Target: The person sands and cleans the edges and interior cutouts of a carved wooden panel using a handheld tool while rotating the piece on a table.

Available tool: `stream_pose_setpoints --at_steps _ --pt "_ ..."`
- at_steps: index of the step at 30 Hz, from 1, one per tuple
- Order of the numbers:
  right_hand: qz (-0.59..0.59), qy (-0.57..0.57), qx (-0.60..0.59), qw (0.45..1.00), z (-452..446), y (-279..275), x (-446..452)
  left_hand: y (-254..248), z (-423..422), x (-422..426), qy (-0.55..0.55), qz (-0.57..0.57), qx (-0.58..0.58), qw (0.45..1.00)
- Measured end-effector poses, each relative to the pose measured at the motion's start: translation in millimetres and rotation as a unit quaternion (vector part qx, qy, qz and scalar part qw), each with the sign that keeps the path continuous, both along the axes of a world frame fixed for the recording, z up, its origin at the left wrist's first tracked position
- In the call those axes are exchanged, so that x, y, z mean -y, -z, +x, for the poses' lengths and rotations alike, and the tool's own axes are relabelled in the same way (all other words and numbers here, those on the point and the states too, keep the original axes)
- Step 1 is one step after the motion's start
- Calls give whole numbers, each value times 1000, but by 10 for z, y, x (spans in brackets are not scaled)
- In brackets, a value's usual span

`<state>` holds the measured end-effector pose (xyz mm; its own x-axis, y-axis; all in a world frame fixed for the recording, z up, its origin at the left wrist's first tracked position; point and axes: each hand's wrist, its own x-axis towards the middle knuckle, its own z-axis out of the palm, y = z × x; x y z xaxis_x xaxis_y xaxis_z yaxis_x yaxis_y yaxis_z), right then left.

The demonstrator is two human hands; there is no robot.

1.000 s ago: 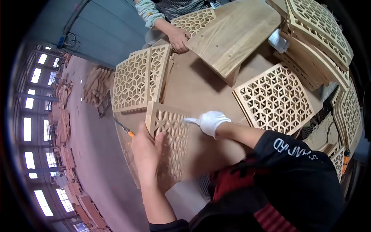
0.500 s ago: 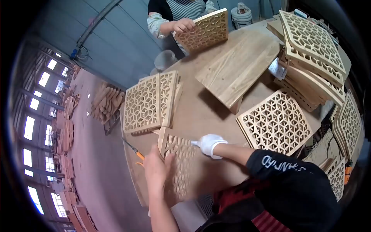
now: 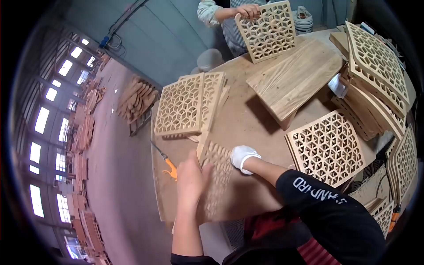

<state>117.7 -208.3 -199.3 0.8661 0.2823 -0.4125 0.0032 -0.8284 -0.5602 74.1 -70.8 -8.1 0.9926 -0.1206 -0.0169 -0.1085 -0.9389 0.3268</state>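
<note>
A wooden lattice panel (image 3: 219, 173) stands tilted on the table before me, its pierced face blurred. My left hand (image 3: 191, 179), bare, is closed around its left edge, with the thumb on the near side. My right hand (image 3: 244, 159), in a white glove, is curled at the panel's right side. Its fingertips are hard to see, and whatever they may hold is hidden. An orange-handled tool (image 3: 170, 168) with a thin dark shaft lies just left of my left hand.
Lattice panels (image 3: 179, 106) lie stacked behind; another pile (image 3: 329, 148) sits at right. A wooden board (image 3: 296, 77) rests raised on the table (image 3: 240, 119). More panels (image 3: 377, 62) are heaped far right. Across the table, another person's hand (image 3: 247, 11) holds a lattice panel (image 3: 269, 33).
The view has shifted, so the scene sits farther right. My gloved hand has come closer to the panel's face. The other person's panel has turned more upright and face-on.
</note>
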Motion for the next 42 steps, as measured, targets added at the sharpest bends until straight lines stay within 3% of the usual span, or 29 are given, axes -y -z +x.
stream_pose_setpoints --at_steps 3,5,6,9,11,16,20,23,24,27,28,30,32,36,40,42 --pt "60 71 -5 996 -116 -17 37 18 19 -11 4 -5 3 1000" --pt "65 51 -39 996 -248 -30 244 40 48 -22 -9 -16 -13 1000" --pt "27 -10 -2 1000 -304 -10 335 79 55 -43 2 7 2 1000" --pt "58 28 3 998 -158 150 213 52 89 5 -12 -38 -27 999" --pt "45 54 -45 997 82 136 -24 56 139 -21 -12 -17 -25 999" --pt "71 84 -33 993 -83 152 51 57 143 -3 -26 -8 -22 999" --pt "42 12 3 999 -273 131 263 60 184 -26 -12 -46 -21 999" --pt "63 20 -57 996 67 -104 123 74 236 -64 10 -44 -16 999" --pt "77 105 -42 991 129 10 -23 89 238 -60 8 -47 -12 999" --pt "77 72 -18 994 10 200 -100 110 224 -79 -7 -38 -19 999" --pt "126 128 -11 984 -94 264 -51 80 228 -61 -12 -25 -31 999" --pt "111 83 -33 990 -141 194 146 26 248 -31 -31 23 -55 998" --pt "98 72 -79 989 -90 -106 282 39 238 -41 -29 -38 -49 998" --pt "67 72 -43 994 163 128 -37 74 290 -64 -31 -76 -40 996" --pt "101 103 -52 988 -126 102 -7 120 290 -109 -23 -60 -25 998" --pt "59 25 5 998 -476 66 275 77 275 -86 -31 -44 -33 998"
